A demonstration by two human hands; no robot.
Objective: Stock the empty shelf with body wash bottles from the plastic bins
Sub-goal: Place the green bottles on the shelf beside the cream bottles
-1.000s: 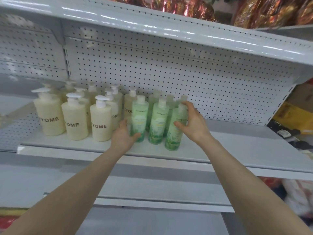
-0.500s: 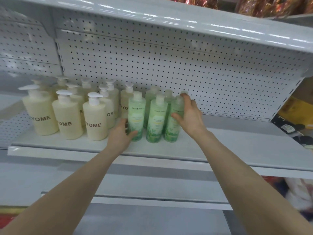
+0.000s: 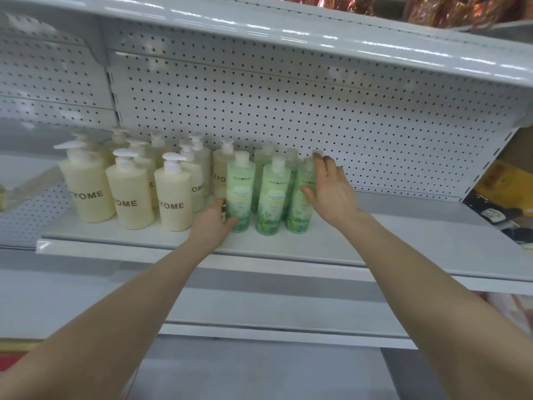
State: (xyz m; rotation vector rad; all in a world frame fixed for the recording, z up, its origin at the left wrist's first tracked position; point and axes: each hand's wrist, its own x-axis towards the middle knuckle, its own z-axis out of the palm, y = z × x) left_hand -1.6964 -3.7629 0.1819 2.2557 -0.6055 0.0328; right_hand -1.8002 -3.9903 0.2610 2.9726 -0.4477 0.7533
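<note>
**While the green rows get squared, the right of the shelf waits**

As things stand, you are tidying the green bottles on the shelf, just at three o'clock of the cream pump bottles. Your left hand curls round the foot of the front-left green bottle, thumb in front. Your right hand lies nearly flat, fingers straight, against the three o'clock side of the front-right green bottle. Next, I judge, you should let go without tipping the group. Then fetch more from the bins, which are out of view, and fill the bare shelf at three o'clock.
</note>
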